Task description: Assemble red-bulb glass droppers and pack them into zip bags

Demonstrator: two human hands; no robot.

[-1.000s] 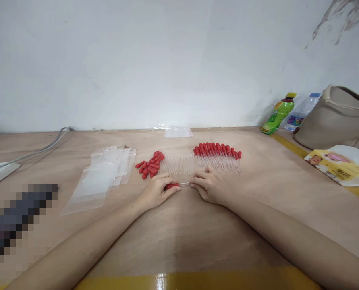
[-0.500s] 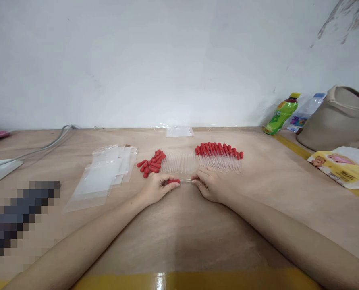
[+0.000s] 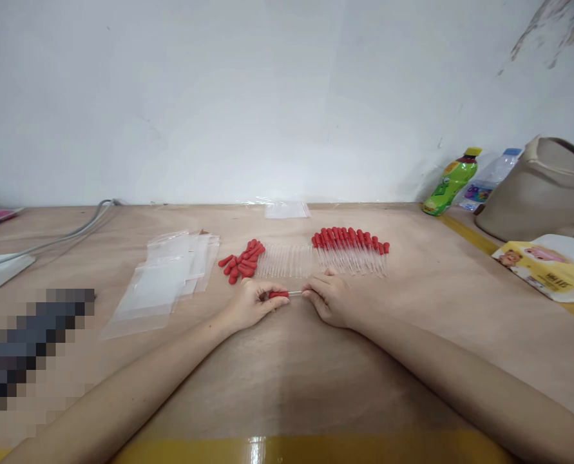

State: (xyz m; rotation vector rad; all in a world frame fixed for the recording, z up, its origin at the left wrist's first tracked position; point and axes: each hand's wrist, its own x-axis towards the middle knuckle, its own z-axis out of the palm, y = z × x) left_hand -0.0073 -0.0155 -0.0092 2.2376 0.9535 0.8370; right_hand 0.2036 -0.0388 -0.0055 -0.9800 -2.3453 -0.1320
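Observation:
My left hand pinches a red rubber dropper bulb between thumb and fingers. My right hand grips a thin clear glass dropper tube, whose left end meets the bulb's open end; how deep it sits inside is hidden. Just beyond my left hand lies a pile of loose red bulbs. Beside it is a row of bare clear tubes. Farther right, behind my right hand, several droppers with red bulbs fitted lie side by side, tips toward me.
Clear zip bags overlap on the left, and another small bag lies by the wall. A grey cable runs at far left. To the right are a green bottle, a clear bottle, a beige bag and a yellow packet.
My right hand has shifted slightly left toward my left hand, so less tube shows between them. Both hands sit slightly nearer to me. The piles have not moved.

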